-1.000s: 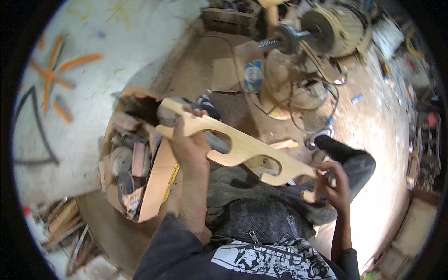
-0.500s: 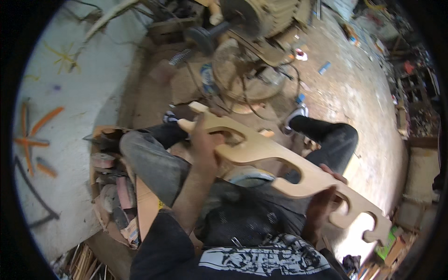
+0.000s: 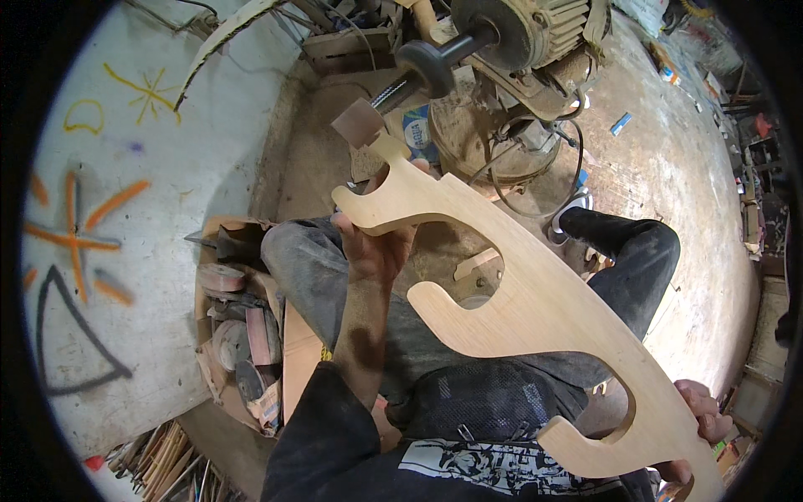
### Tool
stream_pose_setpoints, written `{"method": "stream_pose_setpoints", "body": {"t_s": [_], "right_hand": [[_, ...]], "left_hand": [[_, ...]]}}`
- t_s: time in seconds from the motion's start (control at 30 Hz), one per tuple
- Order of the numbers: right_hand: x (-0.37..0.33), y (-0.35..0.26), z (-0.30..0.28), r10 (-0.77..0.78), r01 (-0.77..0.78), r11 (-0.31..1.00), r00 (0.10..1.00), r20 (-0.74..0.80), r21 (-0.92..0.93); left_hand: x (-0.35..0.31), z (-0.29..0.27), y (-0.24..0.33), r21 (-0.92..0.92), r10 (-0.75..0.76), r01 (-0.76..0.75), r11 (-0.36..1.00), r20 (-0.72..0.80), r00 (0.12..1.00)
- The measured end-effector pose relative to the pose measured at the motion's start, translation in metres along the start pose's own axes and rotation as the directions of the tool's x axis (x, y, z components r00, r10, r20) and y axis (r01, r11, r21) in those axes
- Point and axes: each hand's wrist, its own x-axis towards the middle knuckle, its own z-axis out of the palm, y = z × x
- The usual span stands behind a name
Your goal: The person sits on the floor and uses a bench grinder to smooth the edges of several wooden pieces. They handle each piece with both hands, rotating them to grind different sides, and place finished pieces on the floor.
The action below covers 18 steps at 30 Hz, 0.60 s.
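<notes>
A long pale wooden board (image 3: 535, 289) with curved, hook-shaped cutouts lies slantwise across my lap, its far end up and to the left. My left hand (image 3: 381, 247) grips it from beneath near that end, fingers showing on both edges. My right hand (image 3: 704, 414) holds the near end at the lower right, partly hidden by the wood. At the far tip sits a brown sanding drum (image 3: 358, 124) on a spindle; I cannot tell whether wood and drum touch. Behind it, a black wheel (image 3: 424, 71) shares the shaft of a dusty motor (image 3: 523, 33).
To my left, a cardboard box (image 3: 284, 368) holds worn sanding wheels (image 3: 230, 343) beside a painted white wall (image 3: 125, 226). A looped cable (image 3: 577, 180) hangs under the motor. Thin wooden sticks (image 3: 171, 464) lie at the lower left.
The board has come up closer and its far end has swung to the drum. My right hand has shifted right and down to the near end; my left hand still grips near the far end.
</notes>
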Motion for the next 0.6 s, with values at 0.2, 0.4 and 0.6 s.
{"method": "stream_pose_setpoints", "body": {"t_s": [0.2, 0.4, 0.6], "right_hand": [[0.024, -0.005, -0.002, -0.099, 0.106, 0.993, 0.988, 0.122, -0.050], [0.042, -0.012, -0.011, -0.179, 0.201, 0.978, 0.947, 0.266, -0.058], [0.086, -0.006, 0.045, -0.232, 0.270, 0.961, 0.902, 0.365, -0.055]], "left_hand": [[-0.002, 0.010, -0.003, 0.033, 0.018, -0.020, 0.999, 0.050, 0.999], [0.002, 0.006, -0.009, -0.354, 0.059, -0.012, 0.935, 0.124, 0.991], [0.009, -0.012, -0.003, -0.218, 0.073, -0.086, 0.972, -0.067, 0.995]]}}
